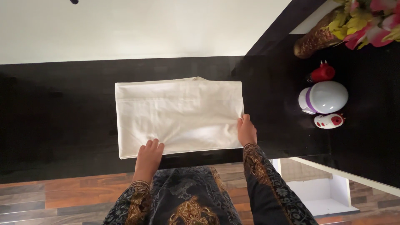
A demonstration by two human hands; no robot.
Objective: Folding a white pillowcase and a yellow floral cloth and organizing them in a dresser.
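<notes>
Left hand (148, 155) flat on folded cloth (179, 114) — right hand (246, 130) pinching edge.

Left hand (148, 157) flat, palm down, fingers together, extended forward, wrist straight. Right hand (246, 131) to its right, fingers curled in a pinch, wrist bent slightly inward. Both forearms sleeved.

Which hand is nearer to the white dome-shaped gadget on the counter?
Right. The right hand rests at the folded cloth's right edge, nearer the dome gadget; the left hand lies on the cloth's near edge, farther away.
</notes>
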